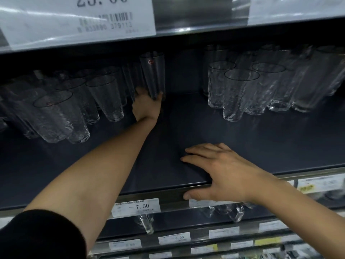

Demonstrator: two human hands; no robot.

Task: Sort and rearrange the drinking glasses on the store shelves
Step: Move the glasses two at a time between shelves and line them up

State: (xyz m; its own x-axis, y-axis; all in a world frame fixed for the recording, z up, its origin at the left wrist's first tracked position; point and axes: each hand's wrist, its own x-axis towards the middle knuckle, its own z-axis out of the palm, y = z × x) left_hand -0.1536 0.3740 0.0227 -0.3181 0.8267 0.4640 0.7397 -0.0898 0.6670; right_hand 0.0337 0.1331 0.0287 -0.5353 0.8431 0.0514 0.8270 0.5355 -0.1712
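Observation:
Deep in the dark shelf (186, 131), my left hand (147, 107) grips the base of a tall clear glass (153, 73) with a small red mark near its rim. That glass stands at the right end of a group of tapered clear glasses (104, 98) on the left. On the right stands a cluster of textured clear glasses (240, 90). My right hand (218, 171) lies flat with straight fingers on the shelf's front edge and holds nothing.
The upper shelf edge carries a large price label (78, 19) just above the glasses. A 7.50 price tag (136, 207) sits on the front rail. Lower shelves show more glassware (237, 212) and tags. Bare shelf surface lies between the two glass groups.

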